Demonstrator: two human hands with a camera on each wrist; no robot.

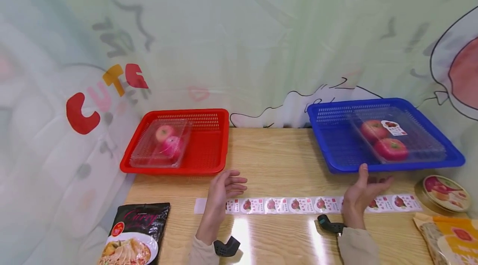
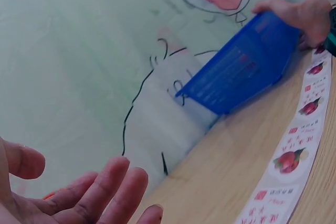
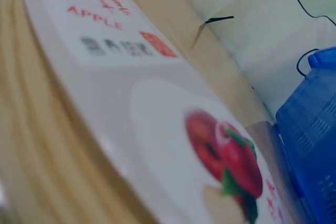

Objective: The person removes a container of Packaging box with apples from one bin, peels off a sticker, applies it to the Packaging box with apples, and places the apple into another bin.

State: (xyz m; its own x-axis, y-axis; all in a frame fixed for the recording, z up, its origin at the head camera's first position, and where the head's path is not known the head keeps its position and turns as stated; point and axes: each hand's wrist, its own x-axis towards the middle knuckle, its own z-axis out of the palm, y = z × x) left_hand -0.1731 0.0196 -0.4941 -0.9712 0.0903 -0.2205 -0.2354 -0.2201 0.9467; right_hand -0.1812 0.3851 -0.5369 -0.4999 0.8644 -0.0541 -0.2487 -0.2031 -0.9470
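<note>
Two shallow perforated plastic baskets stand at the back of my pale wooden table (image 1: 276, 161): one red basket (image 1: 209, 149) to my left and one blue basket (image 1: 336, 149) to my right. Each carries one clear plastic clamshell box, and each box holds two red apples. The box in the blue basket (image 1: 418, 140) bears one white apple label (image 1: 393, 128) on its lid; the box in the red basket (image 1: 164, 144) shows none that I can see.

One long white paper strip of apple stickers (image 1: 284, 205) lies flat across the table between me and the baskets, about nine labels showing, each with a red apple picture and small red print.

My right hand (image 1: 360, 198) rests over the right part of the strip, thumb raised against the front rim of the blue basket, fingers spread loosely and gripping nothing. My left hand (image 1: 224, 188) hovers at the strip's left part, fingers relaxed and apart, palm turned inward, holding nothing.

One black curry pouch (image 1: 138, 232) lies at my near left, one round printed tin (image 1: 446, 192) and one orange packet (image 1: 448, 236) at my right.
</note>
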